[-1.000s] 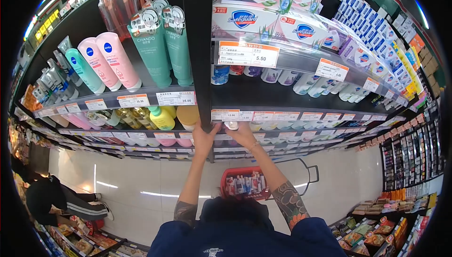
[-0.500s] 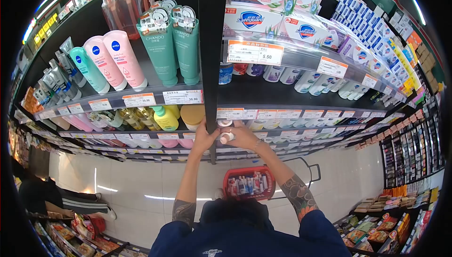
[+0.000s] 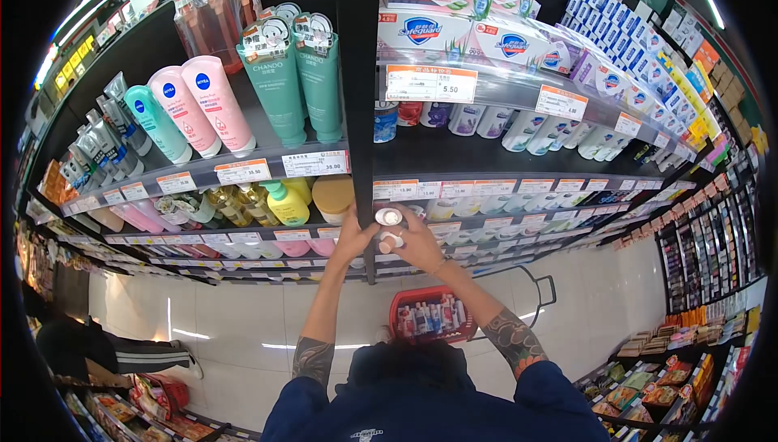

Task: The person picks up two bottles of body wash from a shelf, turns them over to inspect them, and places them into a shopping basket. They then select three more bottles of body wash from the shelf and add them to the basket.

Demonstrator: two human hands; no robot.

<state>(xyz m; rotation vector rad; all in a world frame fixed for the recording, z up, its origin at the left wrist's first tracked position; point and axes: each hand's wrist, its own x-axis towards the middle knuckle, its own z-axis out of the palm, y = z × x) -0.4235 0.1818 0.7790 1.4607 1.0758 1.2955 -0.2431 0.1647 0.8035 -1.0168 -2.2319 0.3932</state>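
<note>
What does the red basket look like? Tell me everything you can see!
The basket is bright red and looks like plastic, with an open top. It seems to stand upright on the shiny, pale floor. Lots of small, colourful packages fill the inside. A long, dark handle seems to reach out from its right side, partly hidden behind the person's right arm. Neither the left hand nor the right hand touches it. I can't see its underside.
</note>
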